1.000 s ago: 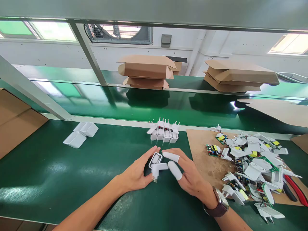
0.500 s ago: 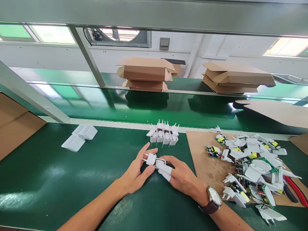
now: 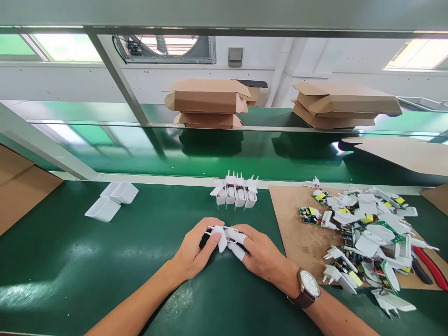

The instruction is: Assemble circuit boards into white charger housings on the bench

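Between both hands, above the green work surface, is a white plug adapter point(image 3: 220, 238) with its prongs pointing left. My left hand point(image 3: 196, 249) pinches its plug end, thumb on the white face and fingers behind. My right hand point(image 3: 261, 252), with white covers on thumb and finger and a watch on the wrist, grips the housing end. Just beyond the hands stands a row of several white adapters point(image 3: 235, 193), prongs up, their plug pieces sitting loosely at the open housings. The adapter's inside is mostly hidden by my fingers.
White housing shells point(image 3: 105, 208) lie at left. On a brown board point(image 3: 290, 233) at right is a heap of circuit boards and white plug parts point(image 3: 371, 233), with red-handled pliers point(image 3: 432, 270) beside it. Cardboard boxes point(image 3: 210, 101) sit on the far ledge behind a metal frame.
The plug end of the adapter has turned and tilted in my left hand. My left fingers, spread before, are now curled round it. The right hand keeps its hold.
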The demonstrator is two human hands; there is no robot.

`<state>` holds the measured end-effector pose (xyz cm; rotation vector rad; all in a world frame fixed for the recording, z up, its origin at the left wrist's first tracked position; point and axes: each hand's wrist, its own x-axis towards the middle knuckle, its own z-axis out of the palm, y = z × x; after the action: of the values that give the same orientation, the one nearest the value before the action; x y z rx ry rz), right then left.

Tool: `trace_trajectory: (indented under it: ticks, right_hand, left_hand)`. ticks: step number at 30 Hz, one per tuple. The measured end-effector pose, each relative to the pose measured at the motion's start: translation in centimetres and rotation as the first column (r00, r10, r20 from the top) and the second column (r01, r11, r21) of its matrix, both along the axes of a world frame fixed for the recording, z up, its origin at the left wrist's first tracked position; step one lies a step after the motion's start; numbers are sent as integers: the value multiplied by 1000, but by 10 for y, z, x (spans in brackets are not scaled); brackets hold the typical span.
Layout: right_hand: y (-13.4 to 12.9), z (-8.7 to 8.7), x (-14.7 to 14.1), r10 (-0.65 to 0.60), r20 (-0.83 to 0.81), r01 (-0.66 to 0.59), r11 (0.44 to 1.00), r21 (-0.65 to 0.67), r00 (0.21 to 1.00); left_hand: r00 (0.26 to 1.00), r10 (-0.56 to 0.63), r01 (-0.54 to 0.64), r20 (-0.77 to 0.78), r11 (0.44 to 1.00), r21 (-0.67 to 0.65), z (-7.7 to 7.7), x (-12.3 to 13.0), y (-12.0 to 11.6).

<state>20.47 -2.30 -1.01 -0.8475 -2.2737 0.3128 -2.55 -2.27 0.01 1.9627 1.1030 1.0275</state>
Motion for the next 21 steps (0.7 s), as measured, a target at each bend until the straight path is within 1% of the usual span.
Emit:
trace_trajectory:
  ticks: [2,4,7,12,14,16,17,18,19,20,21]
  right_hand:
    - [-1,2,-1,-6,36,7,1000,-16,999]
    - [-1,4,-1,-1,78,5,998,-59,997]
    - [-1,6,-1,10,117,0,996,-90,993]
    - [0,5,-1,-38,-36,34,993,-117,999]
    - [1,4,0,-19,-39,13,989,-151,999]
    - [2,5,-1,-9,-97,-13,975,-223,995]
    - [3,5,-2,-36,-176,-18,955,-296,984]
    - [4,5,-4,-82,-271,-38,911,-410,959]
    - [4,5,-6,-145,-363,-84,834,-546,921]
    - [5,6,-8,-216,-432,-154,723,-673,876]
    - [5,6,-11,-286,-476,-232,599,-766,832]
  left_hand:
    - [1000,4,-3,12,1000,-19,1,0,1]
    - [1000,-8,9,22,999,-32,0,-1,1]
    - [1000,-19,19,11,999,-40,0,-2,2]
    - [1000,0,1,-20,999,35,3,-5,5]
    - [1000,-7,8,-28,999,44,1,-6,6]
    - [999,-22,23,-25,999,42,-3,-7,5]
    - [1000,-22,23,-22,998,55,-6,-6,5]
    - [1000,-14,16,-24,997,81,-10,-4,3]
    - [999,4,0,-33,993,121,-12,-1,2]
    - [999,29,-21,-44,984,175,-15,2,1]
    - [997,57,-43,-54,972,233,-16,6,-1]
